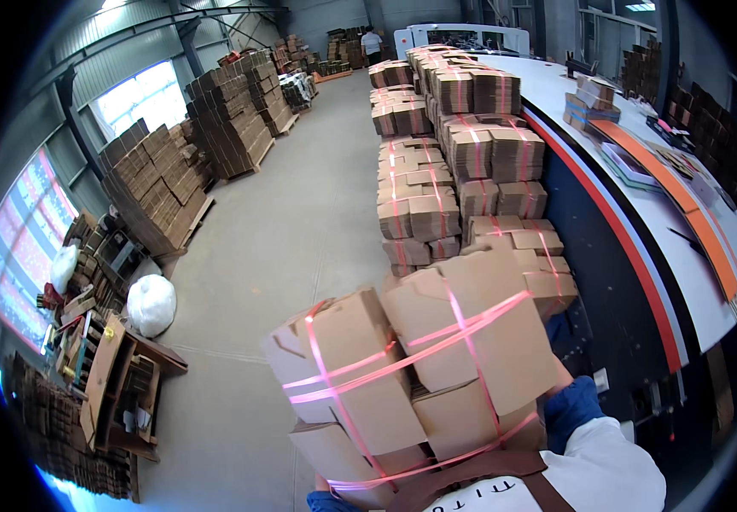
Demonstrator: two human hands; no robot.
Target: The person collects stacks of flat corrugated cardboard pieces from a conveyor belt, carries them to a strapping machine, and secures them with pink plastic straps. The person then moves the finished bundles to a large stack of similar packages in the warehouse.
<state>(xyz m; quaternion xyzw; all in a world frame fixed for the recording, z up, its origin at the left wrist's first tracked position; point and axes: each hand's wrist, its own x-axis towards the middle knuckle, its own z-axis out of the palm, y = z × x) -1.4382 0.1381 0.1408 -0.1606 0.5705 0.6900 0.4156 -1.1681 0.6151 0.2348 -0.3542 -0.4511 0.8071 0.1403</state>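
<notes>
From the head view, I am carrying a bundle of flat-folded cardboard boxes (424,367) against my chest, plain brown corrugated board with matte faces and notched flap edges, bound crosswise by thin glossy pink plastic straps (471,328) that cut slightly into the corners. My right hand (571,408), in a blue fabric glove, presses against the bundle's right side, the fingers curled round its edge and closed on the cardboard. Of my left hand (327,502) only a sliver of blue glove shows under the bundle's lower left corner, touching it from below; how far those fingers are bent I cannot tell. My white sleeve (607,469) and a brown apron strap (471,469) sit just beneath the load. Ahead, just beyond the bundle, a long row of stacked bundles (454,145) of the same strapped brown boxes runs away along the grey concrete floor (300,213). To its right curves a long white bench (641,196) edged in red and dark blue, with an orange strip and flat sheets lying on it. To the left stand tall piles of brown cardboard on pallets (155,188), and a white sack (151,303) near a wooden rack of scraps.
</notes>
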